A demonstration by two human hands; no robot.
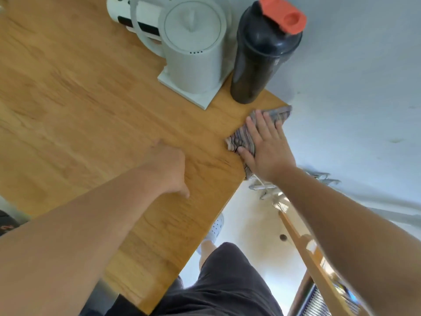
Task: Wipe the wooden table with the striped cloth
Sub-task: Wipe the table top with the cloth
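Note:
The striped cloth (241,139) lies bunched at the right corner of the wooden table (79,106), partly over the table's edge. My right hand (265,147) presses flat on it with straight, spread fingers. My left hand (167,166) rests on the bare wood to the left of the cloth, fingers pointing away from me; its fingertips are blurred.
A white electric kettle (193,53) on its base stands behind the cloth, with a black shaker bottle (259,55) with an orange lid right beside it. A white device (127,12) lies at the back. A wooden chair frame (303,242) stands below right.

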